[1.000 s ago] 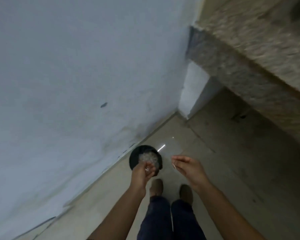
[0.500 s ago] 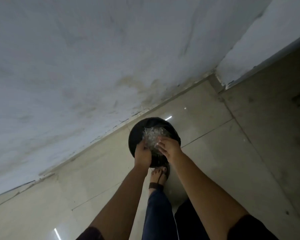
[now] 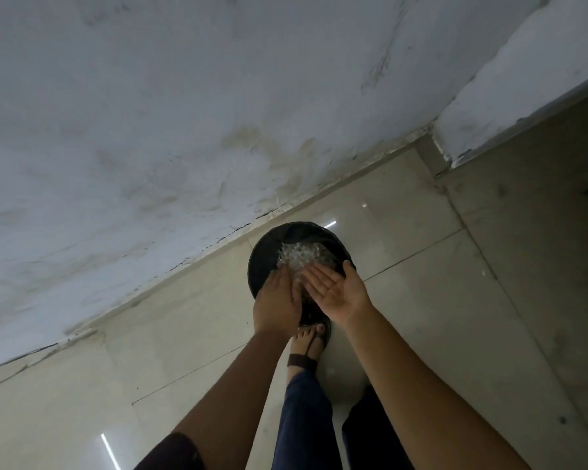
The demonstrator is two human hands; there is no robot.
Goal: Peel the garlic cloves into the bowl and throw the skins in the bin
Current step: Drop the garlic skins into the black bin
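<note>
A round black bin (image 3: 265, 252) stands on the tiled floor by the wall, with a heap of pale garlic skins (image 3: 299, 254) inside it. Both of my hands hover over the bin's near side. My left hand (image 3: 278, 301) shows its back, fingers straight and pointing into the bin. My right hand (image 3: 338, 290) is turned palm up with straight fingers, its fingertips meeting the left hand's fingers. Neither hand holds anything that I can see. No bowl or garlic cloves are in view.
A stained white wall (image 3: 184, 130) runs along the left and top, meeting the glossy beige floor tiles (image 3: 438, 266). A wall corner (image 3: 455, 144) juts out at upper right. My sandalled foot (image 3: 309, 340) stands just behind the bin.
My hands went from pinching over the bin to lying flat and open, the right palm turned up. The view has tilted down and closer to the bin.
</note>
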